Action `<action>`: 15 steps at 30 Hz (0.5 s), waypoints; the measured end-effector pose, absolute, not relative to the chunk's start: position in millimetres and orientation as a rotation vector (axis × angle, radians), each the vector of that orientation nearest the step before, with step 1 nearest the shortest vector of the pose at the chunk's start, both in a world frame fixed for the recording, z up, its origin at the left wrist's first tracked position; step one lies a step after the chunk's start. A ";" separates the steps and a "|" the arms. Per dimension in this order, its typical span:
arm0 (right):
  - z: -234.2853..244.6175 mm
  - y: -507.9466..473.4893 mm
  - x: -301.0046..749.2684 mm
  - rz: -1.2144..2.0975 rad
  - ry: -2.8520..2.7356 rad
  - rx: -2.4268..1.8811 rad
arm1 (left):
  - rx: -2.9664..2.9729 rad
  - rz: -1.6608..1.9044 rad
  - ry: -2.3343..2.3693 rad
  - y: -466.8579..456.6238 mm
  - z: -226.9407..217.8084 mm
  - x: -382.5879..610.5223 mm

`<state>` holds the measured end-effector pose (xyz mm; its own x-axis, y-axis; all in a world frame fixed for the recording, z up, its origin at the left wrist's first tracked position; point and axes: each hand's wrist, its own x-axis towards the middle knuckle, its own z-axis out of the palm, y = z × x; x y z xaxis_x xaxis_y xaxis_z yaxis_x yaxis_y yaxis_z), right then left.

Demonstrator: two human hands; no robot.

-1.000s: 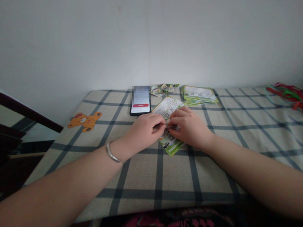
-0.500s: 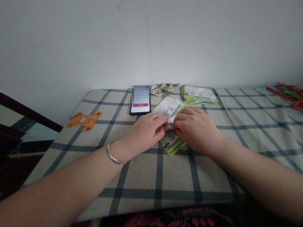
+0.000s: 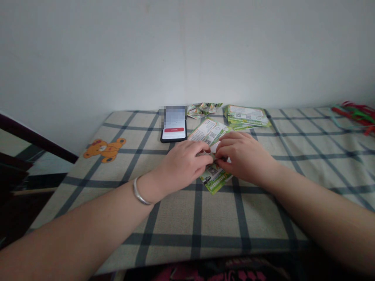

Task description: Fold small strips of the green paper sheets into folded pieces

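Observation:
A printed green-and-white paper sheet (image 3: 206, 129) lies at an angle on the table, its middle raised in a crease between my hands. My left hand (image 3: 187, 160), a silver bangle on its wrist, pinches the paper from the left with curled fingers. From the right, my right hand (image 3: 243, 156) grips the same paper, thumb and fingers pressed together. The fingertips of both hands nearly meet and hide much of the crease. Printed codes and green edging show on the near corner of the sheet.
A phone (image 3: 174, 132) with a lit screen lies behind my left hand. Beside it are several folded paper pieces (image 3: 202, 110), then a stack of similar sheets (image 3: 247, 116). Red and green strips (image 3: 356, 115) lie far right. A bear picture (image 3: 104, 150) marks the checked tablecloth (image 3: 170, 234).
My left hand has shifted slightly right, bringing its fingertips closer to my right hand. My right hand has moved only a little, and both still hold the paper.

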<state>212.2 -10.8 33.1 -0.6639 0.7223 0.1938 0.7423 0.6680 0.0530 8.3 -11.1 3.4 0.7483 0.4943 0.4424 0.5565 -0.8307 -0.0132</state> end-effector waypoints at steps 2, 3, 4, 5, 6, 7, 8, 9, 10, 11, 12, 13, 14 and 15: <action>33.6 -9.8 213.9 -0.166 -2.716 -1.188 | -2.773 -0.593 -0.830 -13.2 4.5 8.7; 33.6 -8.7 215.5 -0.146 -2.717 -1.169 | -2.764 -0.584 -0.848 -13.8 4.9 8.9; 33.4 -7.2 217.5 -0.122 -2.722 -1.139 | -2.760 -0.584 -0.880 -14.2 5.3 9.1; 33.1 -5.3 220.0 -0.087 -2.734 -1.094 | -2.761 -0.593 -0.920 -14.2 5.7 9.2; 32.9 -3.1 222.8 -0.051 -2.748 -1.034 | -2.768 -0.603 -0.962 -14.0 6.0 9.3; 32.8 -1.0 225.6 -0.023 -2.758 -0.981 | -2.779 -0.611 -0.996 -13.6 6.3 9.4; 32.8 1.1 228.2 -0.009 -2.763 -0.937 | -2.792 -0.615 -1.018 -13.1 6.6 9.5; 33.0 2.8 230.6 0.011 -2.769 -0.911 | -2.804 -0.617 -1.029 -12.6 6.7 9.4; 33.4 4.2 232.6 0.033 -2.778 -0.906 | -2.810 -0.618 -1.034 -12.1 6.7 9.4; 33.9 5.2 234.2 0.052 -2.786 -0.913 | -2.810 -0.621 -1.037 -11.8 6.5 9.3; 34.4 5.9 235.5 0.072 -2.793 -0.929 | -2.809 -0.620 -1.045 -11.5 6.1 9.2; 34.7 6.3 236.6 0.090 -2.796 -0.950 | -2.807 -0.619 -1.061 -11.3 5.6 9.0; 34.9 6.6 237.4 0.103 -2.791 -0.971 | -2.806 -0.622 -1.087 -11.1 4.9 8.9; 34.8 6.8 238.3 0.114 -2.784 -0.988 | -2.808 -0.629 -1.119 -10.8 4.2 8.7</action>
<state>238.3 6.8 34.8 -0.7612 0.6314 0.1480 0.6171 0.7754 -0.1339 8.7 -10.8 4.2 0.6547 0.6476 0.3899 0.6699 -0.7360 0.0977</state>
